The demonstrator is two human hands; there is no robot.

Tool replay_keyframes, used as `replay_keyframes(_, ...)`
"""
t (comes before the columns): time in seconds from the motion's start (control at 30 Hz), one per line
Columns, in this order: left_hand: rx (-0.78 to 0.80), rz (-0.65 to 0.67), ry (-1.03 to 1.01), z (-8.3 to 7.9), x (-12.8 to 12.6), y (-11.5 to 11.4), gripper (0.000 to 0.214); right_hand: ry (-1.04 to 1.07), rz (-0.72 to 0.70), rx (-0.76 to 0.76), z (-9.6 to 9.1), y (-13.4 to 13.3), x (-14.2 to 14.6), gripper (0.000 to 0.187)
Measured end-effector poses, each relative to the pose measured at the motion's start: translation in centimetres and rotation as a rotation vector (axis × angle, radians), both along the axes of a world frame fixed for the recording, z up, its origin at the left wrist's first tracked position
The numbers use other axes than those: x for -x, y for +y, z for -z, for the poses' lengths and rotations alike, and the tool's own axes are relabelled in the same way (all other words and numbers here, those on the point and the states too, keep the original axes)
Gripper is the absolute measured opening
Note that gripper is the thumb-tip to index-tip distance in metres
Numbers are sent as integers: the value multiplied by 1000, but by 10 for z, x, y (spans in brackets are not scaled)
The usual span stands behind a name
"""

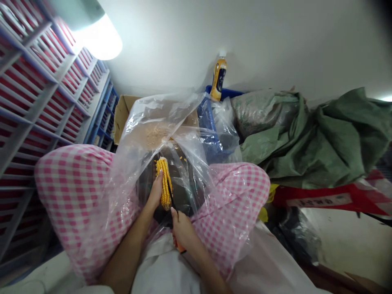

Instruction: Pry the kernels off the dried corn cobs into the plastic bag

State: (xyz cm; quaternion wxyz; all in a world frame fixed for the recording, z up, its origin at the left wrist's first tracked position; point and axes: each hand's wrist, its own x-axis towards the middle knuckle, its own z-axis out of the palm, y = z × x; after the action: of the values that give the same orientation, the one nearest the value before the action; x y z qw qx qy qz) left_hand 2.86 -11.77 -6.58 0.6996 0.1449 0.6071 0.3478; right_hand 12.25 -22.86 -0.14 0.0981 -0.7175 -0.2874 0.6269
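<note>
My left hand [157, 190] is wrapped around a yellow corn cob [164, 181], which is held upright with its kernels facing me. A tool with a thin dark shaft [170, 192] and an orange handle [180, 246] is gripped in my right hand [183, 230]. Its shaft lies along the right side of the cob; the kind of tool is not clear. Beneath both hands a clear plastic bag [122, 163] spreads over my lap and over a cardboard box [124, 107]. Loose kernels [180, 158] and pale bits [156, 134] lie within the bag.
Stacked slatted crates [58, 81] rise on the left, beside a bright lamp [104, 38]. A yellow drink bottle [219, 77] stands by a blue bin [208, 118] against the wall. To the right are green cloth [324, 139] and a red bag [337, 196].
</note>
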Motion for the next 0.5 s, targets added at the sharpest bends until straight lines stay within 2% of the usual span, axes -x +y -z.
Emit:
replay_keyframes(0.17,-37,15,66,-2,-1,0,48,200,76,150,-11,11,-5,41)
replay_keyframes(0.33,-19,39,43,-2,-2,0,51,-1,2,33,-4,11,-2,35)
replay_keyframes(0.43,-2,24,20,3,-1,0,53,89,0,81,-5,13,-1,40)
replay_keyframes(0.5,-10,-9,16,5,-2,0,53,73,-18,91,-7,14,-1,41)
